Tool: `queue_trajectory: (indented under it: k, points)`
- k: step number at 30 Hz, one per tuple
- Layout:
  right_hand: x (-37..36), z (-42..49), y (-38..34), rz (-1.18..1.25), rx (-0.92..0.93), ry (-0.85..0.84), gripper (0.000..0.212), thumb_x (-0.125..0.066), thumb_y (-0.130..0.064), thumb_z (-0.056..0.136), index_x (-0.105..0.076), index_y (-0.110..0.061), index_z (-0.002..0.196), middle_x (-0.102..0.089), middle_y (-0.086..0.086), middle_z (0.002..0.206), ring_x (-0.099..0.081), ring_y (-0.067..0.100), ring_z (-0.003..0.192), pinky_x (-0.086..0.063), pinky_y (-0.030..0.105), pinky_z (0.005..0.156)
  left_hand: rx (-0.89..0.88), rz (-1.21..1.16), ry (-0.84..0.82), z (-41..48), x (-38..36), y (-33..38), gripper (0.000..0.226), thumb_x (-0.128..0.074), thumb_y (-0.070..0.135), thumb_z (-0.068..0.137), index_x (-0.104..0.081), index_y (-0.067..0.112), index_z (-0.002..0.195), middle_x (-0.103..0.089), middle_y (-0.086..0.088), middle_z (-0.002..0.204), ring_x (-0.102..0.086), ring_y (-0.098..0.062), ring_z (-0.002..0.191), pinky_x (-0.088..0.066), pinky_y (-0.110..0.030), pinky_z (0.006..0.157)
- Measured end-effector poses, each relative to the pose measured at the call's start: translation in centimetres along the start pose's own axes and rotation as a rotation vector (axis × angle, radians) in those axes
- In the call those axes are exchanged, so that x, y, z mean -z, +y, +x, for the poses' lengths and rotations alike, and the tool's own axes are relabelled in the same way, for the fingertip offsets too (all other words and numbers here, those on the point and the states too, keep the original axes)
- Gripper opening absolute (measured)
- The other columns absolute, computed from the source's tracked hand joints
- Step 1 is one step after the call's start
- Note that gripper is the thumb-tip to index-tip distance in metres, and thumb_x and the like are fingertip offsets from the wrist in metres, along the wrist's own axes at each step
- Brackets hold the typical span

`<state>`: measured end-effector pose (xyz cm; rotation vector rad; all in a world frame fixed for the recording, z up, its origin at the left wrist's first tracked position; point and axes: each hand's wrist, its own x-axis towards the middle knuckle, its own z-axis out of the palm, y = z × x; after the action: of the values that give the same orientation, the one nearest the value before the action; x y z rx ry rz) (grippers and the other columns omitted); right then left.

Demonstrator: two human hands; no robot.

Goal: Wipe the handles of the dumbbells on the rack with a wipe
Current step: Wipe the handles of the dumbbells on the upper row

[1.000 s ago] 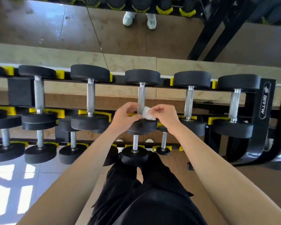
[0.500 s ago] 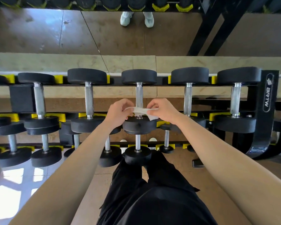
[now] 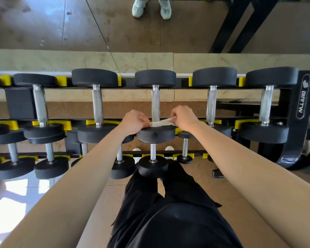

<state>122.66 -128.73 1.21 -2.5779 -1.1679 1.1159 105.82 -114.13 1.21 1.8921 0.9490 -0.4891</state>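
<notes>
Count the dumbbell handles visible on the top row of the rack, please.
5, left to right: first handle, second handle, middle handle by the wipe, fourth handle, fifth handle. A sixth may be hidden at the left edge.

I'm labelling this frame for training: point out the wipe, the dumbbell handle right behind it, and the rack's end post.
wipe [image 3: 162,123]: head view, middle of the stretched white strip.
dumbbell handle [image 3: 155,102]: head view, bare metal shaft above the wipe.
rack end post [image 3: 298,136]: head view, black face below the logo.

Bare forearms [image 3: 89,176], loose black trousers [image 3: 168,221] with soft folds, white shoe tips [image 3: 169,148] beyond the hems
</notes>
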Motion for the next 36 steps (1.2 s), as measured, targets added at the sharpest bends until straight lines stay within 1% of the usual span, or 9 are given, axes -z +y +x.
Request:
queue_trajectory:
  k: [7,12,16,21,25,27,30,33,36]
  points:
    - [-0.3,-0.1,-2.9,0.088,0.123,-0.075,0.007,-0.071,-0.021,0.091,-0.071,-0.014,0.092,-0.069,0.003,0.091,-0.065,0.014,0.082,-0.052,0.026,0.077,0.103,0.307,0.142,0.7,1.6,-2.0,0.009,-0.064,0.021,0.097,-0.068,0.013,0.099,-0.068,-0.006,0.097,-0.064,-0.02,0.086,-0.051,-0.03,0.077]
    - [0.9,-0.1,0.2,0.012,-0.044,0.038,0.009,-0.068,-0.023,0.093,-0.064,-0.019,0.087,-0.064,0.0,0.088,-0.061,0.015,0.08,-0.046,0.027,0.072,-0.089,0.177,0.006,1.0,0.8,0.3,0.015,-0.072,0.029,0.092,-0.074,0.017,0.1,-0.068,0.003,0.098,-0.064,-0.016,0.092,-0.048,-0.029,0.08]
    - [0.1,0.1,-1.8,0.063,0.064,0.009,0.01,-0.066,-0.024,0.095,-0.063,-0.019,0.086,-0.063,0.0,0.09,-0.06,0.014,0.08,-0.051,0.026,0.074,0.022,0.173,0.263,1.4,0.6,-1.3,0.017,-0.065,0.03,0.097,-0.067,0.016,0.105,-0.066,0.0,0.1,-0.06,-0.015,0.087,-0.047,-0.028,0.077]
    - [0.9,1.1,-0.4,0.096,-0.036,0.147,0.015,-0.06,-0.026,0.098,-0.064,-0.018,0.087,-0.063,0.0,0.087,-0.059,0.015,0.078,-0.043,0.019,0.062,-0.118,0.137,0.201,1.1,0.4,-0.8,0.008,-0.064,0.029,0.097,-0.061,0.022,0.096,-0.061,0.008,0.091,-0.057,-0.005,0.08,-0.042,-0.02,0.068]
    - [-0.2,1.5,-1.6,0.111,-0.014,0.141,0.025,-0.054,-0.029,0.101,-0.066,-0.014,0.085,-0.064,0.001,0.08,-0.06,0.013,0.072,-0.044,0.018,0.061,-0.049,0.097,0.413,1.7,1.0,-0.7,0.013,-0.063,0.031,0.098,-0.06,0.019,0.094,-0.061,0.006,0.088,-0.059,-0.011,0.078,-0.045,-0.024,0.07]
    - [-0.5,1.6,-2.8,0.166,0.002,0.14,0.028,-0.052,-0.028,0.103,-0.066,-0.013,0.084,-0.061,0.001,0.077,-0.057,0.012,0.069,-0.038,0.017,0.058,0.03,0.045,0.493,2.2,1.1,-0.9,0.015,-0.062,0.033,0.099,-0.061,0.017,0.096,-0.062,0.003,0.089,-0.061,-0.015,0.081,-0.049,-0.027,0.072]
    - [0.8,1.9,-2.2,0.298,-0.114,0.217,0.025,-0.052,-0.028,0.103,-0.062,-0.016,0.083,-0.058,-0.003,0.077,-0.054,0.008,0.068,-0.035,0.016,0.056,-0.056,0.045,0.418,2.4,0.5,-0.1,0.012,-0.063,0.031,0.098,-0.061,0.019,0.095,-0.063,0.003,0.091,-0.06,-0.013,0.083,-0.047,-0.026,0.074]
    - [1.4,2.4,-1.5,0.457,-0.229,0.255,0.021,-0.055,-0.025,0.101,-0.063,-0.017,0.083,-0.065,0.003,0.086,-0.063,0.017,0.075,-0.051,0.024,0.061,-0.118,0.057,0.445,2.9,0.4,0.7,0.01,-0.062,0.03,0.099,-0.061,0.022,0.094,-0.061,0.006,0.09,-0.057,-0.011,0.082,-0.042,-0.021,0.07]
    - [1.2,2.6,-3.6,0.729,-0.259,0.228,0.016,-0.055,-0.018,0.1,-0.066,-0.011,0.09,-0.071,0.011,0.088,-0.07,0.019,0.07,-0.058,0.026,0.058,0.01,-0.082,0.559,3.7,1.0,0.8,0.014,-0.062,0.033,0.098,-0.062,0.02,0.097,-0.062,0.006,0.089,-0.059,-0.012,0.082,-0.044,-0.022,0.07]
